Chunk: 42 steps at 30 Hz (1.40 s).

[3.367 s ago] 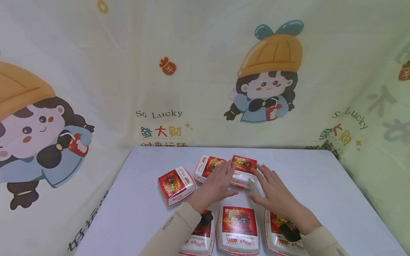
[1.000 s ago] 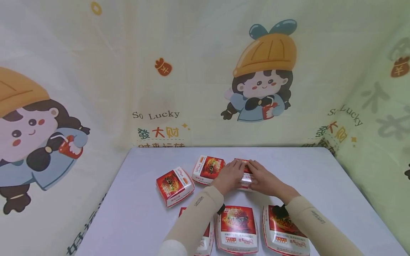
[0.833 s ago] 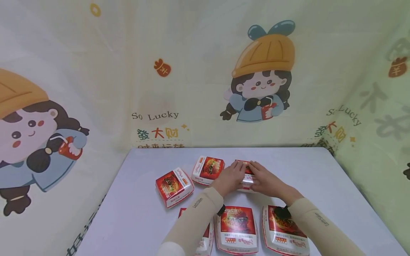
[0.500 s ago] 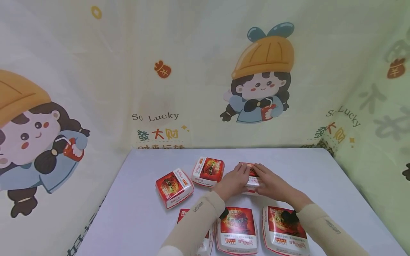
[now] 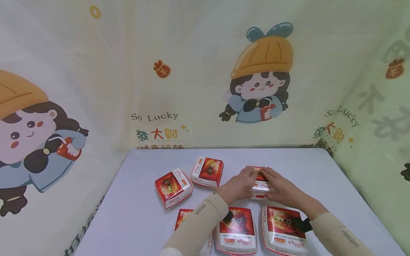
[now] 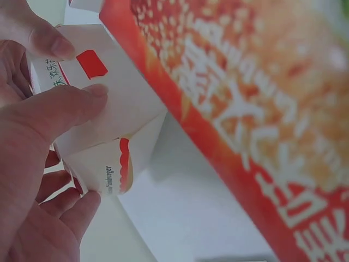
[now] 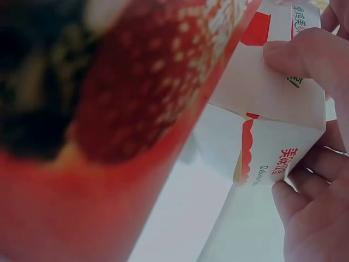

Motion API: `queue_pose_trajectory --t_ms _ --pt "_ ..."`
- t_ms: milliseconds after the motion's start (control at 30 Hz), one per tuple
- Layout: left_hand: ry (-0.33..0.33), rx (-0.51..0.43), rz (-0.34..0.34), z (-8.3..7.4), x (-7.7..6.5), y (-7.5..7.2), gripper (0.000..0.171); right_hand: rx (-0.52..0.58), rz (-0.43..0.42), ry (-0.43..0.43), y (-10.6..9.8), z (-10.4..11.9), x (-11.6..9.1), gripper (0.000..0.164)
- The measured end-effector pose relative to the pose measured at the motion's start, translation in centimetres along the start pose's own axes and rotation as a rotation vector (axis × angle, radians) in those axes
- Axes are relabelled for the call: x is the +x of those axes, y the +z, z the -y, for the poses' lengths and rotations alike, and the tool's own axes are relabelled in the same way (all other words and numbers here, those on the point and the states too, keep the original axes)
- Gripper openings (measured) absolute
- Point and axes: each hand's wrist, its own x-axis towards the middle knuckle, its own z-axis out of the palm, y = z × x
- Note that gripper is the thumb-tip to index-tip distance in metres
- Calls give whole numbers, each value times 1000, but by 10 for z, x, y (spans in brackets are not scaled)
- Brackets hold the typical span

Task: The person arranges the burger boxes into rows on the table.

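A red-and-white burger box (image 5: 260,186) sits at the back right of the group, held between both hands. My left hand (image 5: 241,185) grips its left side, with the thumb (image 6: 71,109) on the front wall and fingers curled round the far side. On the right side, my right hand (image 5: 285,190) mirrors this grip, its thumb (image 7: 305,57) pressing the front wall beside a red tab. The same burger box (image 7: 267,98) shows shut flaps in the right wrist view. Printed box tops close to the cameras fill much of both wrist views.
Two burger boxes stand tilted at back left, one box (image 5: 174,188) outermost and one box (image 5: 207,172) beside it. In the front row are a box (image 5: 183,217) partly under the left sleeve, a middle box (image 5: 236,231) and a right box (image 5: 284,231). A printed cloth hangs behind the white table (image 5: 128,213).
Earlier my hands were spread on either side of the back box; they have since closed on it. The box and both hands have shifted right and slightly nearer. The other boxes stay put.
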Motion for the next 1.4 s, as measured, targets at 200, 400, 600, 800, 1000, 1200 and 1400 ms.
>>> queue_pose_trajectory --t_ms 200,400,600,800,1000,1200,1400 --pt "12 15 -11 -4 -1 2 81 5 -30 -32 -1 -6 -9 80" --pt "-17 3 -10 -9 2 4 78 30 -26 -5 -1 -12 -15 82" --pt "-26 -1 11 -14 4 8 77 71 22 49 1 -20 -17 85" --pt "-7 18 15 -18 3 8 72 83 38 87 3 -25 -18 85" --pt "-21 -1 13 -21 3 8 75 84 41 101 3 -27 -19 86" --pt "-39 -1 11 -23 3 8 76 87 37 93 3 -26 -18 88" --pt "-43 20 1 -25 4 9 75 75 29 85 3 -25 -19 87"
